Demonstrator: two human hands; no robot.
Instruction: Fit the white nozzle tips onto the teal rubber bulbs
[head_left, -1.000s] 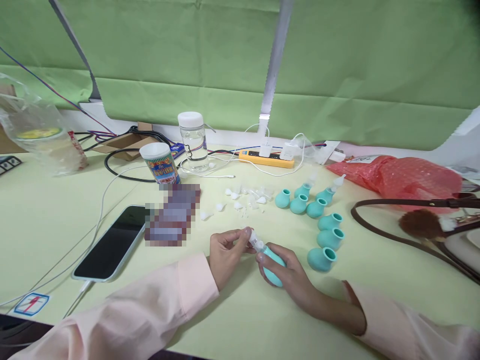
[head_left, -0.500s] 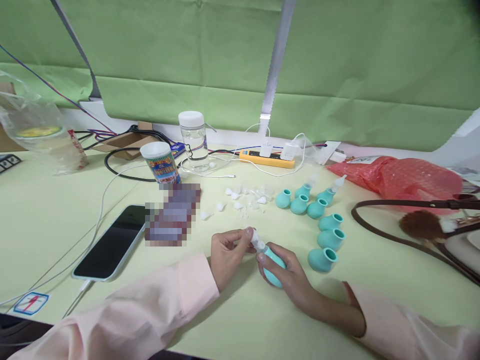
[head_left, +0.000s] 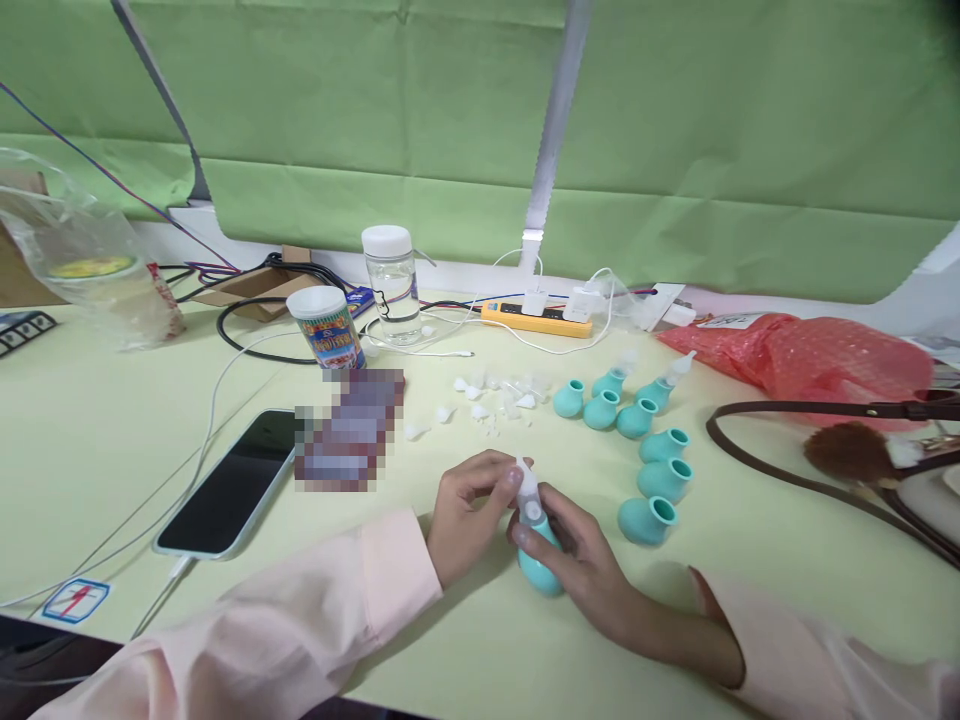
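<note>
1. Nearest to us, the right grip is wrapped around the body of the green bulb, whose neck is turned toward the left grip. We suppose that this full hold keeps the soft body steady; whether its base touches the desk, we cannot tell.
2. The left grip, just beside the right one, pinches the white tip between thumb and finger. The tip stands over the neck, with a clear piece between, so we judge that one side supports while the other guides.
3. On the left lies the phone, screen up and joined to its cable; its place, well apart from the hands, seems chosen not to disturb them.
4. On the right, other bulbs form a curved line, mouths open. Such order probably makes each one easy to see and to take.
5. Beyond the left grip, loose tips lie scattered, near enough, we think, for picking one by one.
6. Behind the open ones, two bulbs carry tips already, perhaps set farther to be distinguished.
7. Farthest are the cup, the bottle, the power strip and the red bag, apparently put aside from the work.
</note>
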